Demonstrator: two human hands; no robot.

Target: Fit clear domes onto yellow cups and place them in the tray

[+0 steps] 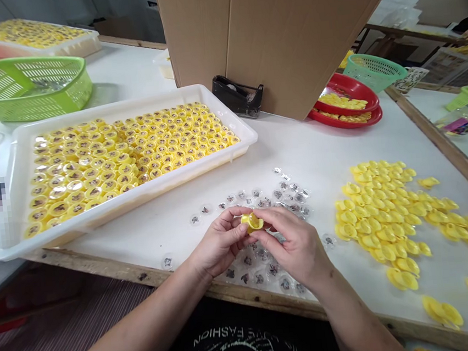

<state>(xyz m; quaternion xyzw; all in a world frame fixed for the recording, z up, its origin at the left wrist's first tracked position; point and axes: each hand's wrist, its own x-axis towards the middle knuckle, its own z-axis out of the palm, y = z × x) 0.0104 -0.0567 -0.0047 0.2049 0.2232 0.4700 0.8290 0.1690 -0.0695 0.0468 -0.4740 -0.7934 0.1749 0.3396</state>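
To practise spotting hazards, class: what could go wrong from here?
The small yellow piece could slip, since the left hand and right hand only pinch it. The clear printed discs lie loose near the wooden table edge, so some might get brushed off.

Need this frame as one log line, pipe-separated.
left hand: holding yellow piece | right hand: on same piece | below: clear printed discs | left: filled white tray | right: loose yellow pieces
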